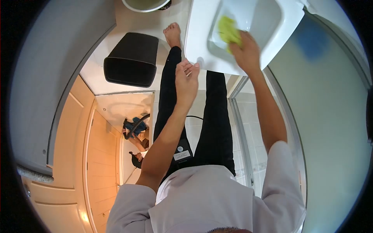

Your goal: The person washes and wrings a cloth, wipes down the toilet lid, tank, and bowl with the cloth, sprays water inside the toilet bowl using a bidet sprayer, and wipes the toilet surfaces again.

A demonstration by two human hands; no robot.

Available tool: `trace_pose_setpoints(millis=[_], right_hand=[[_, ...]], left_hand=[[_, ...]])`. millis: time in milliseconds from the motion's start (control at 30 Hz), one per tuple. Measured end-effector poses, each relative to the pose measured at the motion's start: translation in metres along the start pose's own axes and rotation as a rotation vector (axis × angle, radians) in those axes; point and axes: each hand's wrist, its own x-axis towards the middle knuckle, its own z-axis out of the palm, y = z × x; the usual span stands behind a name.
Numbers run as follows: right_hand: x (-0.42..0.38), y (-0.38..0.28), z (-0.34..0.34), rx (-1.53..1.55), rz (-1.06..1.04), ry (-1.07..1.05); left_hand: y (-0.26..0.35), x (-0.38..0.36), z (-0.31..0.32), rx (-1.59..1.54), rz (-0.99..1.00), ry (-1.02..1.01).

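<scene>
My right hand (246, 52) is closed around a yellow-green cloth (228, 30), which hangs bunched from the fingers inside the bowl of a white washbasin (198, 37). Slight blur softens the cloth and that hand. My left hand (187, 79) hovers at the basin's near left corner, its fingers loosely curled in and nothing visible between them. A small greyish round spot (200, 61) shows on the basin rim beside its fingertips.
A black bin (132, 60) stands on the floor to the left, with a pale bucket (145, 4) beyond. Frosted glass panels (330, 101) line the right side. Through the doorway at left, another person (138, 145) is beside a dark hose (138, 125). A grey cabinet (66, 50) fills the upper left.
</scene>
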Motion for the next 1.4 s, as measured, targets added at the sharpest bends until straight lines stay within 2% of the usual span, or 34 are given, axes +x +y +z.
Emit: trace_pose_setpoints(millis=[33,100,133,200,233,267,300,333,400,467,567,600,633,700,733,767,833,867,900,933,967,1033,1100,1133,1167,1200,1233,1267,1300,1333,1400], right_hand=[[-0.021,-0.002,-0.025,0.158,0.09,0.064],[-0.074,-0.003,-0.066,0.427,0.295,0.223],[-0.099,-0.001,-0.081,0.541,0.407,0.322],[-0.141,-0.001,-0.106,0.613,0.587,0.445],[-0.164,0.009,-0.113,0.622,0.595,0.459],[-0.189,0.024,-0.115,0.584,0.713,0.422],[-0.207,0.04,-0.112,0.547,0.817,0.387],[-0.221,0.05,-0.099,0.559,0.8,0.409],[-0.258,0.07,-0.069,0.562,0.806,0.49],[-0.269,0.081,-0.05,0.605,0.81,0.493],[-0.249,0.079,-0.034,0.596,0.611,0.432],[-0.242,0.091,-0.028,0.453,0.46,0.449],[-0.229,0.106,-0.021,0.306,0.302,0.467],[-0.191,0.111,-0.007,0.749,0.307,0.634],[-0.174,0.119,-0.004,0.774,0.3,0.641],[-0.155,0.129,-0.002,0.515,0.22,0.578],[-0.111,0.134,-0.002,-0.01,0.055,0.442],[-0.096,0.128,-0.009,-0.275,-0.03,0.376],[-0.101,0.101,-0.034,-0.193,-0.153,0.398],[-0.105,0.108,-0.026,-0.174,-0.193,0.433],[-0.112,0.107,-0.02,-0.165,-0.204,0.435],[-0.13,0.102,0.003,-0.158,-0.227,0.447],[-0.142,0.087,0.043,-0.251,-0.28,0.326],[-0.15,0.07,0.066,-0.255,-0.307,0.228],[-0.155,0.05,0.083,-0.163,-0.325,0.314],[-0.15,0.037,0.104,-0.142,-0.299,0.307],[-0.143,0.022,0.115,-0.118,-0.339,0.308],[-0.132,0.007,0.126,-0.112,-0.349,0.312],[-0.12,-0.007,0.14,-0.06,-0.428,0.343],[-0.109,-0.016,0.148,-0.008,-0.504,0.373],[-0.086,-0.018,0.143,-0.048,-0.524,0.414]], left_hand=[[0.01,-0.003,0.008,0.002,0.004,-0.001],[0.028,-0.012,0.024,0.683,0.703,0.354],[0.035,-0.012,0.028,0.685,0.71,0.35],[0.043,-0.004,0.041,1.087,1.006,-0.173],[0.029,0.01,0.048,1.198,1.121,-0.266],[0.012,0.019,0.051,1.208,1.137,-0.276],[-0.002,0.031,0.056,1.353,1.218,-0.33],[-0.006,0.041,0.055,1.495,1.299,-0.37],[0.02,0.025,0.051,1.634,1.269,-0.479],[0.04,-0.006,0.039,1.61,1.185,-0.578],[0.086,-0.063,0.022,1.583,1.13,-0.633],[0.111,-0.084,0.02,1.621,1.101,-0.671],[0.129,-0.098,0.015,1.591,1.164,-0.65],[0.176,-0.133,0.01,1.505,1.22,-0.627],[0.195,-0.148,0.01,1.486,1.169,-0.621],[0.217,-0.16,0.01,1.459,1.24,-0.607],[0.266,-0.172,0.007,1.421,1.12,-0.569],[0.291,-0.166,-0.001,1.299,1.172,-0.667],[0.316,-0.171,-0.008,1.453,1.183,-0.496],[0.334,-0.17,-0.017,1.268,0.99,-0.406],[0.351,-0.173,-0.002,1.269,0.998,-0.399],[0.385,-0.177,0.029,1.478,1.714,-0.653],[0.408,-0.162,0.029,1.378,1.632,-0.272],[0.42,-0.181,0.039,1.38,1.638,-0.262],[0.437,-0.206,0.06,0.838,1.096,-0.283],[0.445,-0.218,0.071,0.306,0.546,-0.275],[0.447,-0.208,0.072,0.461,0.705,-0.269],[0.443,-0.187,0.066,0.846,1.104,-0.189],[0.437,-0.169,0.064,1.006,1.292,-0.143],[0.433,-0.154,0.062,1.054,1.371,-0.123],[0.422,-0.139,0.056,1.083,1.45,-0.113]])
